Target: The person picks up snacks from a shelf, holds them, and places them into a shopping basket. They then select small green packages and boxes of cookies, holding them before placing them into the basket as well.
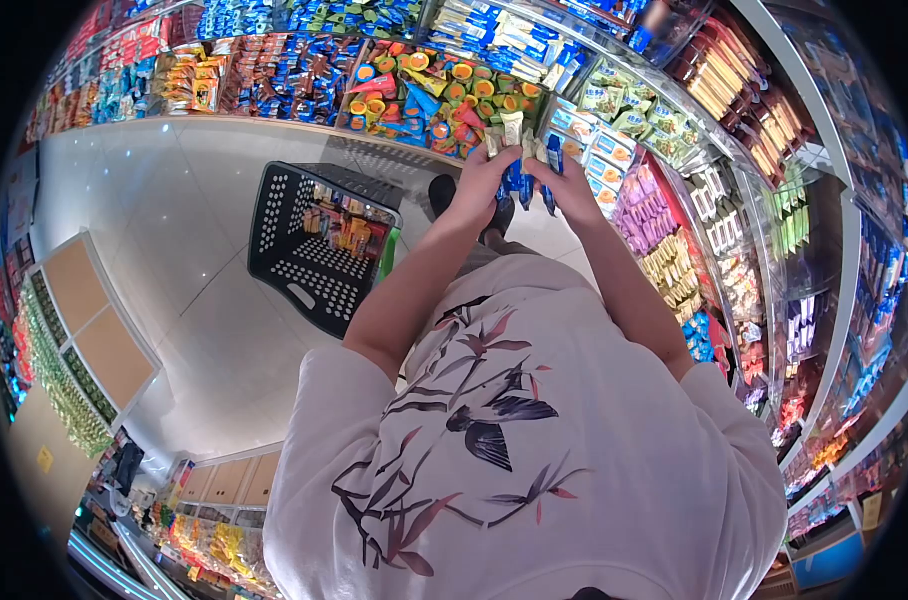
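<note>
In front of my body, my left hand [486, 180] and my right hand [571, 190] are close together, fingers closed around a bunch of small wrapped snack bars. Some bars have blue wrappers [516, 187]; a cream-coloured wrapper [512, 127] sticks up between the hands. The print is too small to read, and fingers cover part of the bunch. Just beyond the hands lies a bin of cone-shaped snack packs [444, 95] in orange, green, red and blue. White and blue boxed packs [606, 160] are by my right hand.
A dark perforated shopping basket [274, 225] with a green handle part [387, 255] stands on the floor to my left, with colourful packs visible in it. Shelves of wrapped sweets [294, 75] curve around the front and right. A cabinet [77, 278] stands at far left.
</note>
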A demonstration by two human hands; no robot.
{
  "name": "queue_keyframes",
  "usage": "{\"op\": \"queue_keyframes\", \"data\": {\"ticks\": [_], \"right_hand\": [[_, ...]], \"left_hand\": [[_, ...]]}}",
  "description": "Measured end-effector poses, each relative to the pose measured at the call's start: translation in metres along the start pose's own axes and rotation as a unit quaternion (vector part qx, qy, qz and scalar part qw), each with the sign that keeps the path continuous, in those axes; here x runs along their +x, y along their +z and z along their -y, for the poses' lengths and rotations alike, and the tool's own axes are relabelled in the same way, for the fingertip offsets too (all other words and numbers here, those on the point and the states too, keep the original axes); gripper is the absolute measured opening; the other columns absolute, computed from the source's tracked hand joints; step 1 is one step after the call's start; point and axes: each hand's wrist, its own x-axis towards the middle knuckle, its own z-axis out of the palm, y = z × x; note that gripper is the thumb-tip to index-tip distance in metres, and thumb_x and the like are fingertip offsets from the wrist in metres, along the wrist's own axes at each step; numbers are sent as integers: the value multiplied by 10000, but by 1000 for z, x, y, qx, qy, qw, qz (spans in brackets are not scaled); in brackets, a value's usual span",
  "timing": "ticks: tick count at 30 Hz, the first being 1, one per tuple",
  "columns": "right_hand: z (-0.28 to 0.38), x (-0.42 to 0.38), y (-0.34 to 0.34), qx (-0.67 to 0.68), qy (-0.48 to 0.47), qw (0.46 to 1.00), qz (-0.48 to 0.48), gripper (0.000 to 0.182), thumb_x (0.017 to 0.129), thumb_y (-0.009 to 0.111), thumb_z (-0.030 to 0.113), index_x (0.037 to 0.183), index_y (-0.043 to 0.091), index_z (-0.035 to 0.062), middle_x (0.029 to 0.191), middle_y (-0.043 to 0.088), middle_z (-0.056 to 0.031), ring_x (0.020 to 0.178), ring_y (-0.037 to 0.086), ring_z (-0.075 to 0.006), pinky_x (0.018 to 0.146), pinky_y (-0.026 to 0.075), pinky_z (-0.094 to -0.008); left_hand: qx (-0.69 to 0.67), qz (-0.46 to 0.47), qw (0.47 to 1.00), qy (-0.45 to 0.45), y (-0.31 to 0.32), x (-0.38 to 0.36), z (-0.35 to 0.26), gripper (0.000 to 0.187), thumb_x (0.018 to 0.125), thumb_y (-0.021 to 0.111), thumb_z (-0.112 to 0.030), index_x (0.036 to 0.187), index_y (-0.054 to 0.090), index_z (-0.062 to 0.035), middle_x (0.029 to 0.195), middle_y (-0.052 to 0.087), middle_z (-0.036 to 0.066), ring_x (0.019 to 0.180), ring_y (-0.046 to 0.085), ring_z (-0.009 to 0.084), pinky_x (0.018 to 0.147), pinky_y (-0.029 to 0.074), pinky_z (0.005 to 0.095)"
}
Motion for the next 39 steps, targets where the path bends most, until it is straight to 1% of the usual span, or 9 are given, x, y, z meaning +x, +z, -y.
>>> {"op": "queue_keyframes", "data": {"ticks": [3, 6, 9, 12, 21, 24, 27, 30, 39], "right_hand": [[0, 0, -1, 1, 0, 1000, 4, 260, 869, 645, 212, 1041, 577, 29, 845, 614, -3, 731, 551, -74, 657, 452, -232], [2, -2, 3, 10, -16, 1000, -6, 204, 877, 637, 238, 922, 617, 40, 752, 573, 14, 685, 524, -74, 626, 407, -221], [3, -3, 4, 7, -15, 1000, -10, 202, 879, 636, 236, 927, 613, 41, 754, 574, 16, 684, 523, -72, 627, 409, -221], [0, -2, 0, -7, -3, 1000, 6, 269, 871, 649, 225, 1037, 576, 27, 833, 606, 3, 715, 544, -68, 644, 448, -224], [1, -4, 6, 48, -59, 995, -59, 282, 874, 640, 187, 1087, 579, 13, 895, 637, -29, 771, 583, -78, 702, 471, -233], [11, -9, 3, 126, -3, 992, -27, 282, 872, 640, 174, 1097, 582, 13, 925, 646, -42, 795, 591, -83, 729, 477, -241], [10, -8, 4, 102, -18, 994, -31, 278, 870, 642, 163, 1100, 585, 18, 926, 648, -38, 792, 587, -77, 721, 479, -242], [12, -9, 12, -15, -84, 995, -56, 277, 869, 647, 161, 1098, 583, 18, 916, 647, -31, 781, 582, -66, 697, 473, -231], [1, -6, 10, 27, -38, 998, -35, 214, 886, 636, 216, 986, 585, 34, 747, 571, 21, 658, 530, -51, 591, 431, -209]], "left_hand": [[0, 10, 1000, 0, 0, -1, 0, 196, 877, 590, -99, 1043, 565, 3, 874, 640, 73, 712, 634, 136, 615, 514, 264], [-2, 11, 1000, 1, 0, 0, 1, 199, 873, 598, -99, 1043, 569, 2, 876, 641, 73, 711, 634, 135, 611, 512, 262], [6, 12, 1000, 15, 4, -2, 0, 215, 864, 613, -95, 1052, 572, 1, 880, 640, 69, 724, 634, 132, 617, 508, 260], [10, 25, 1000, 16, 9, -7, -6, 233, 854, 627, -91, 1063, 573, -1, 887, 638, 61, 746, 632, 127, 636, 503, 259], [-2, -17, 1000, 11, 1, -5, 0, 192, 894, 585, -108, 1058, 550, -14, 913, 637, 75, 767, 638, 143, 670, 521, 281], [4, -15, 1000, 7, 7, -10, -5, 174, 903, 575, -118, 1044, 545, -20, 925, 635, 81, 772, 641, 149, 680, 530, 287], [9, -24, 1000, -14, 7, -13, -7, 193, 903, 578, -127, 1061, 542, -22, 938, 634, 80, 786, 641, 147, 694, 534, 287], [-5, -7, 1000, -7, 9, -15, -7, 242, 891, 607, -146, 1093, 541, -30, 935, 633, 58, 767, 635, 123, 681, 525, 274], [-1, 41, 999, -8, 7, -21, -13, 249, 879, 635, -136, 1098, 576, -33, 955, 639, 38, 810, 634, 110, 689, 516, 259]]}}
